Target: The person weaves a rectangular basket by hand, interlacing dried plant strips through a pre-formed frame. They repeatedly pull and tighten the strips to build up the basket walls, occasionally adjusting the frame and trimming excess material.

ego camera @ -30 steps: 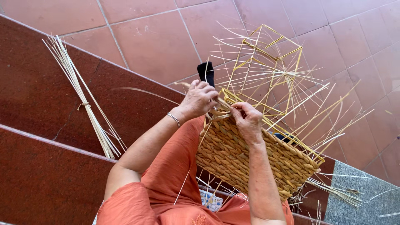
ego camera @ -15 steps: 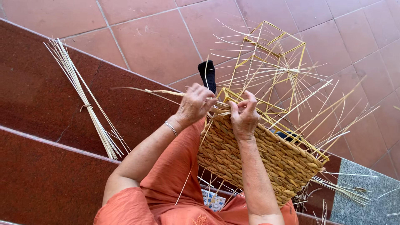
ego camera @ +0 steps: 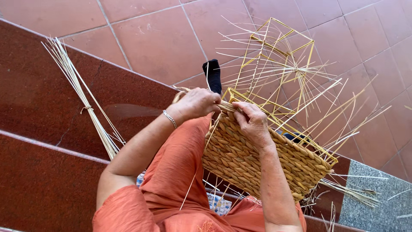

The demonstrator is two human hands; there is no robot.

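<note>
A half-woven straw basket [ego camera: 253, 161] rests on my lap, built on a yellow frame [ego camera: 279, 56] with many thin reeds sticking out. My left hand [ego camera: 196, 103], with a thin bracelet at the wrist, is closed on a twisted straw strand at the basket's top corner. My right hand [ego camera: 253, 122] presses on the woven rim beside it and pinches the same strand. I wear orange clothes, and a black sock [ego camera: 213, 75] shows beyond the basket.
A tied bundle of pale reeds [ego camera: 88, 105] lies on the dark red stone step [ego camera: 38, 111] to my left. Terracotta floor tiles [ego camera: 154, 38] lie beyond. Loose reeds [ego camera: 352, 191] trail over a grey stone slab at the lower right.
My left hand has pulled the strand in toward the basket corner; the long end that stuck out to the left is gone from view. The right hand stays on the rim.
</note>
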